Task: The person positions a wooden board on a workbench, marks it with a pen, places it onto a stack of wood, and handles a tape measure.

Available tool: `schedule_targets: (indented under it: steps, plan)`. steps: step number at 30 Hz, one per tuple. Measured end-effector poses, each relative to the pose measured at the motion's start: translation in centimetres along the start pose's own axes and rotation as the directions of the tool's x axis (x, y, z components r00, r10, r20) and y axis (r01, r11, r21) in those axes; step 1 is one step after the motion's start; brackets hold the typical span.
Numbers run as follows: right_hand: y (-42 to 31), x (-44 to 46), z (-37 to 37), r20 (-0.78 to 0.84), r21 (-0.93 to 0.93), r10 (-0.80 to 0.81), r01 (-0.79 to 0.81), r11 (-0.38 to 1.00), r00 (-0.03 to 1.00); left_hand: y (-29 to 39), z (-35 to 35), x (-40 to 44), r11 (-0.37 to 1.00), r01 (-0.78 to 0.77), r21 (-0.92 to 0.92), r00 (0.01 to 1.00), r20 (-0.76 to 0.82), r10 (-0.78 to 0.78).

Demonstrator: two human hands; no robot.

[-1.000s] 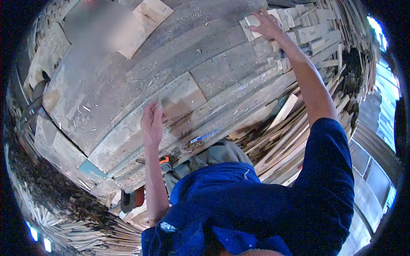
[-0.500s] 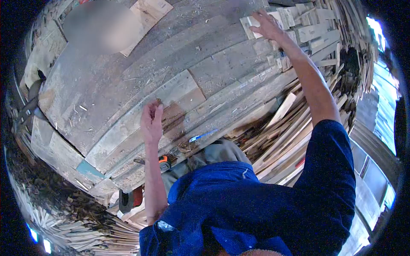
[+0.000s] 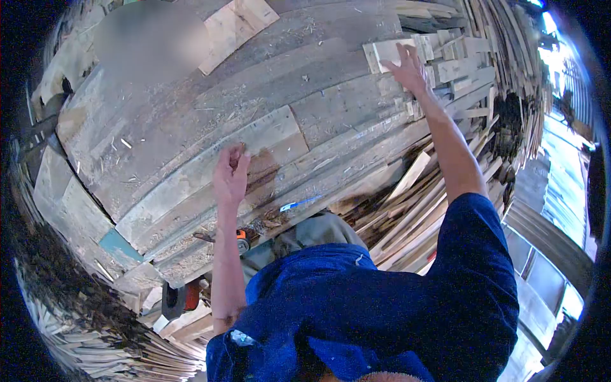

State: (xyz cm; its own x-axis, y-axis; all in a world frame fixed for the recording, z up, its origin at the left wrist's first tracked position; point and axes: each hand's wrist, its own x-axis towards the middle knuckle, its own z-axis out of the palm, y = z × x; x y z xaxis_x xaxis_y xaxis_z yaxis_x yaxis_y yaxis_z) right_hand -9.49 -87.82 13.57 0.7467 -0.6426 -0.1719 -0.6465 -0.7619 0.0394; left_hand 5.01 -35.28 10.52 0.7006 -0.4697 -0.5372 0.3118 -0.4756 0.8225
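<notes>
My left hand (image 3: 231,176) is raised over the wooden workbench (image 3: 254,89), fingers curled in a pinch. Whatever the fingertips hold, if anything, is too small to make out. Farther off at the upper right, my right hand (image 3: 410,70) reaches over a pale wood block (image 3: 377,58), thumb and fingers spread. Whether its fingertips touch the block I cannot tell. Beyond that hand lies a pile of short wood offcuts (image 3: 455,69). A flat board (image 3: 283,130) rests on the bench just past my left hand.
An orange and black tape measure (image 3: 242,242) sits by my left forearm, and a blue and white pen-like item (image 3: 289,206) lies near the bench edge. Long wood strips (image 3: 407,219) are heaped at the right. Another board (image 3: 238,32) lies at the far side. Sawdust dots the bench.
The whole view has shifted slightly. My right hand has moved a little to the right over the pale block, its fingers pointing more away from me. My left hand stays pinched near the same board.
</notes>
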Motion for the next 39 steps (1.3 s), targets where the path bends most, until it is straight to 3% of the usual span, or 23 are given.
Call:
schedule_targets:
  steps: [2,7,10,12,17,20,23,28,30,37,39]
  plan:
    - [0.7,-1.3,1.1,-0.015,-0.160,-0.039,0.036,0.986,0.999,0.0,0.1,0.1,1.000,-0.001,0.029,1.000,-0.003,0.001]
    - [1.1,-2.1,3.0,-0.040,-0.126,0.009,-0.014,0.992,0.999,-0.9,0.2,0.4,0.997,0.000,0.075,1.000,-0.014,0.001]
    - [0.5,-2.1,3.6,-0.040,-0.011,0.047,-0.048,0.999,0.998,-0.2,0.3,0.4,0.992,-0.028,0.122,0.999,-0.032,0.032]
    - [-0.1,-1.9,4.3,-0.074,-0.132,0.095,-0.104,0.986,0.993,-0.8,0.2,0.6,0.991,-0.040,0.131,0.999,-0.004,0.041]
    - [-0.6,-1.4,4.3,-0.068,0.036,0.228,-0.226,0.973,0.971,-2.4,0.1,1.6,0.990,-0.055,0.133,0.999,0.009,0.054]
    - [-0.8,-1.8,3.9,-0.140,0.052,0.143,-0.137,0.989,0.980,-1.6,0.2,1.6,0.993,-0.053,0.106,0.998,0.027,0.050]
    - [-0.9,-1.7,4.0,-0.048,0.002,0.180,-0.180,0.984,0.982,-1.9,0.3,1.5,0.997,-0.029,0.071,0.999,0.039,0.026]
    - [-1.0,-1.5,3.9,-0.062,0.010,0.174,-0.174,0.985,0.983,-1.6,0.5,1.6,0.996,-0.021,0.091,0.999,0.032,0.018]
    - [-0.9,-1.8,4.6,-0.152,-0.010,0.110,-0.113,0.994,0.982,-2.3,0.5,1.6,0.997,-0.067,0.024,0.998,0.020,0.067]
    - [-1.0,-1.5,3.5,-0.068,-0.018,0.131,-0.133,0.991,0.989,-2.0,0.5,1.5,1.000,-0.014,-0.005,1.000,0.006,0.014]
    - [-1.0,-1.2,3.5,-0.037,0.006,0.151,-0.151,0.989,0.988,-1.3,0.3,1.0,0.986,-0.084,0.146,0.996,-0.009,0.086]
